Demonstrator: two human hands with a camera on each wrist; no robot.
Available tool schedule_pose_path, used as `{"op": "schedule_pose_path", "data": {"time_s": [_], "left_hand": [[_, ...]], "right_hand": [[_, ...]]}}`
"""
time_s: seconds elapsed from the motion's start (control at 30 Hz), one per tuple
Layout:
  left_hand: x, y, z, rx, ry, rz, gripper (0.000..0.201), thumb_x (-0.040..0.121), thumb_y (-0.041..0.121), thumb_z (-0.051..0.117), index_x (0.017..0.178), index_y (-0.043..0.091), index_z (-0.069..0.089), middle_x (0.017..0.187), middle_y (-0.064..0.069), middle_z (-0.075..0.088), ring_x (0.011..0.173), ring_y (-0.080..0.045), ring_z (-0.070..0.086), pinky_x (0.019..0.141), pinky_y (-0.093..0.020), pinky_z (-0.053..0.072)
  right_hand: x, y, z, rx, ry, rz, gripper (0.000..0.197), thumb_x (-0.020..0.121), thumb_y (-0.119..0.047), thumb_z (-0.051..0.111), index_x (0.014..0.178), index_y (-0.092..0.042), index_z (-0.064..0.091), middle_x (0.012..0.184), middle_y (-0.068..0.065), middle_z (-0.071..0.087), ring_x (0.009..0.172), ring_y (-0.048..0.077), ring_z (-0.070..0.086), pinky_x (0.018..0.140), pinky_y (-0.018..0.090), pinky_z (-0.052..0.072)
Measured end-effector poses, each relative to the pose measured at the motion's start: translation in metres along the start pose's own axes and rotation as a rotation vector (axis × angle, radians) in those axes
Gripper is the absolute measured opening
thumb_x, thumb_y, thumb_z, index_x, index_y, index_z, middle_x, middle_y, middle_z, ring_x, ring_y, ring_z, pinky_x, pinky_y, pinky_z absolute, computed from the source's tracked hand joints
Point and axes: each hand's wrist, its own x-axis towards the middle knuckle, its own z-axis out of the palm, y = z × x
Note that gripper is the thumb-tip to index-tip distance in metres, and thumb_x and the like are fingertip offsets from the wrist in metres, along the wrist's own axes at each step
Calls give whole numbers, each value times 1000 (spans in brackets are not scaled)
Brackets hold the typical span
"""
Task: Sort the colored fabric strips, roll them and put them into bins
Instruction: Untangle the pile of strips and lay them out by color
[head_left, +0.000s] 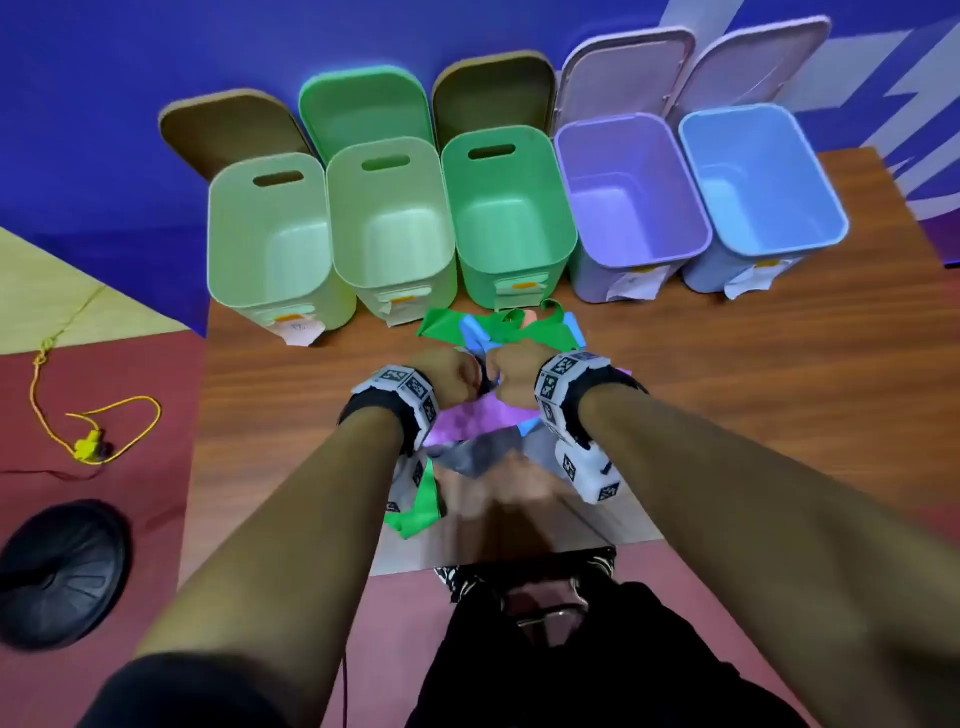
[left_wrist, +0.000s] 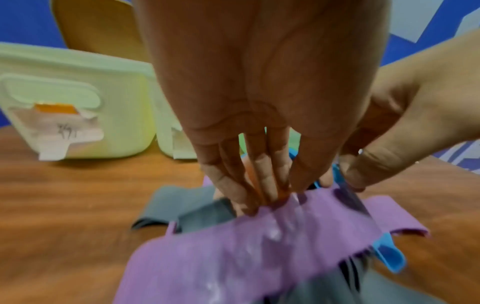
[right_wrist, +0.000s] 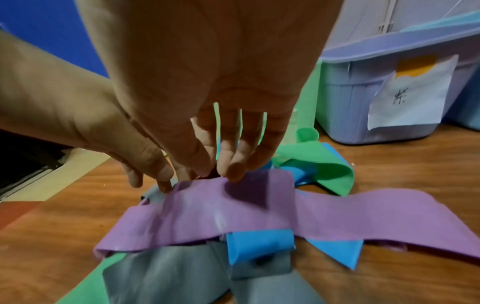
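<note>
A purple strip (head_left: 485, 415) lies across a tangled pile in the middle of the wooden table (head_left: 753, 389). My left hand (head_left: 460, 371) and right hand (head_left: 511, 374) meet knuckle to knuckle over it. In the left wrist view, my left hand (left_wrist: 262, 195) pinches the far edge of the purple strip (left_wrist: 254, 246), and the right thumb presses beside it. In the right wrist view, my right hand (right_wrist: 228, 170) pinches the same edge of the purple strip (right_wrist: 233, 214). Under it lie a grey strip (right_wrist: 166, 277), a blue strip (right_wrist: 257, 244) and a green strip (right_wrist: 322, 164).
Five open bins stand in a row at the back: pale green bin (head_left: 244, 234), light green bin (head_left: 363, 208), green bin (head_left: 478, 208), purple bin (head_left: 587, 182), blue bin (head_left: 711, 166). Their lids lean on the blue wall. The table's left edge drops to red floor holding a yellow cord (head_left: 88, 441).
</note>
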Motion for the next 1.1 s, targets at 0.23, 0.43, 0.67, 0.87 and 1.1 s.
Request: {"op": "schedule_pose_path", "data": {"time_s": [0.23, 0.43, 0.67, 0.87, 1.1], "left_hand": [[-2, -20, 31, 6, -38, 3, 23, 89, 13, 59, 110, 9, 66, 109, -10, 70, 103, -33, 62, 83, -30, 49], [-1, -20, 20, -41, -9, 21, 24, 88, 8, 54, 103, 15, 71, 109, -2, 70, 99, -24, 62, 76, -22, 40], [2, -12, -3, -176, 43, 34, 11, 84, 14, 65, 81, 24, 66, 87, -2, 71, 80, -18, 58, 73, -22, 43], [3, -18, -10, -205, 4, 7, 18, 88, 22, 71, 77, 23, 58, 65, 10, 54, 65, -9, 48, 63, -20, 37], [1, -26, -14, -68, 44, 57, 14, 90, 7, 59, 92, 20, 65, 86, 4, 59, 82, -17, 51, 61, -18, 36]], "right_hand": [[-1, -2, 25, -51, -89, 21, 41, 85, -4, 56, 124, -18, 63, 124, 11, 48, 107, 36, 60, 88, 43, 54], [5, -3, 22, -17, -18, 46, 28, 89, -9, 56, 117, -13, 60, 122, 11, 50, 105, 34, 59, 88, 43, 54], [1, 3, -5, 71, 24, 77, 12, 90, -18, 58, 99, -17, 66, 102, 8, 67, 95, 31, 64, 86, 38, 55], [-2, 21, -28, 44, 74, 119, 7, 89, -17, 57, 94, -21, 60, 110, 11, 65, 102, 32, 62, 88, 36, 52], [-8, 39, -40, 25, 110, 219, 22, 90, -7, 55, 109, -3, 68, 110, 16, 68, 106, 31, 62, 81, 29, 47]]}}
